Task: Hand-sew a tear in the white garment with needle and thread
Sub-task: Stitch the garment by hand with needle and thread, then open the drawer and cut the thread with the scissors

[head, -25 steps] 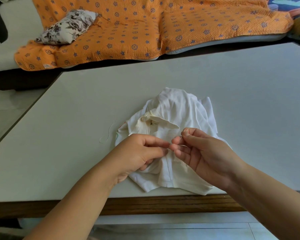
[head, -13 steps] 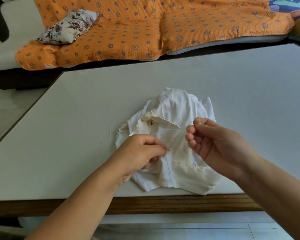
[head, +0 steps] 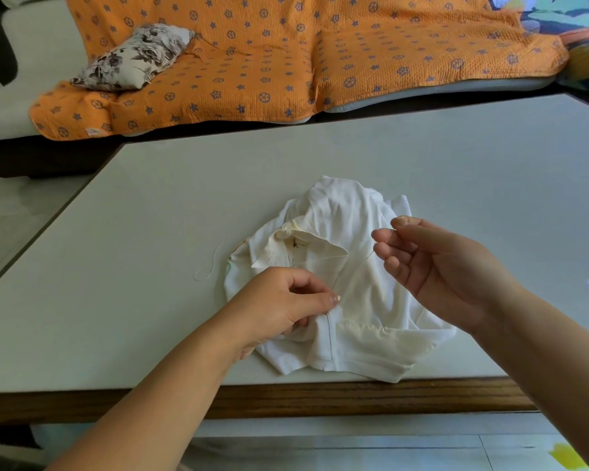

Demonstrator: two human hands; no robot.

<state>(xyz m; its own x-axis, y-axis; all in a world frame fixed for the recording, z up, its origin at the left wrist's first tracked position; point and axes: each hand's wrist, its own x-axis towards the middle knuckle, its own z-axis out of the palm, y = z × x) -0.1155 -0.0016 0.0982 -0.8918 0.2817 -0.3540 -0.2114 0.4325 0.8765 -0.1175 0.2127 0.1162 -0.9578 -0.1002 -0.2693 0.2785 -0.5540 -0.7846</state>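
Far beyond the left hand (head: 279, 307) and to its left, a floral cushion (head: 133, 59) lies on an orange quilt (head: 286, 62) patterned with stars and wheels. A loose thread (head: 208, 270) lies curled on the table (head: 150, 215), just to the left of that hand's knuckles and just beside the edge of the cloth. The left hand rests on the near left part of the white garment (head: 340, 226), with its fingers curled. Its thumb and forefinger pinch a raised fold of the fabric beside a stitched seam. The garment lies crumpled on the table near the front edge. It extends from under the left hand to beneath the right hand (head: 436, 270), with its collar and one button just beyond the left-hand fingertips. The right hand is held above the right part of the garment, apart from the left hand, with its palm turned towards the left. Its thumb and forefinger pinch the needle (head: 371, 255), and the other fingers are loosely curled below. The needle slants down and to the left, and its lower end projects past the fingers over the cloth. Any thread running from the needle to the fabric is too fine to trace with certainty.
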